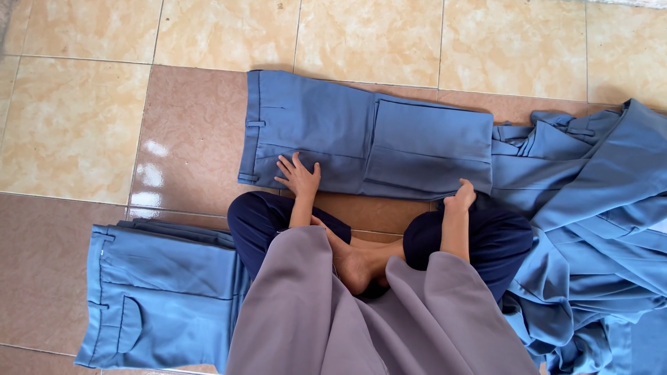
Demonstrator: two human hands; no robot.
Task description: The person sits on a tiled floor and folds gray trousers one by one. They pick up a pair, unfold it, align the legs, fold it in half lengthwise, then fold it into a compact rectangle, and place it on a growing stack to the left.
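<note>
A pair of blue trousers [361, 139] lies folded flat on the tiled floor in front of me. My left hand [299, 175] rests flat on its near edge by the waistband, fingers spread. At the folded right end of the trousers, my right hand [460, 197] has its fingers curled on the lower corner of the cloth. I sit cross-legged in dark blue trousers with wide grey sleeves [375, 319], a bare foot [354, 267] showing between my knees.
A stack of folded blue trousers [160, 292] lies on the floor at my left. A loose heap of unfolded blue garments [597, 229] spreads over the floor at my right. Beige and brown floor tiles [76, 125] surround them.
</note>
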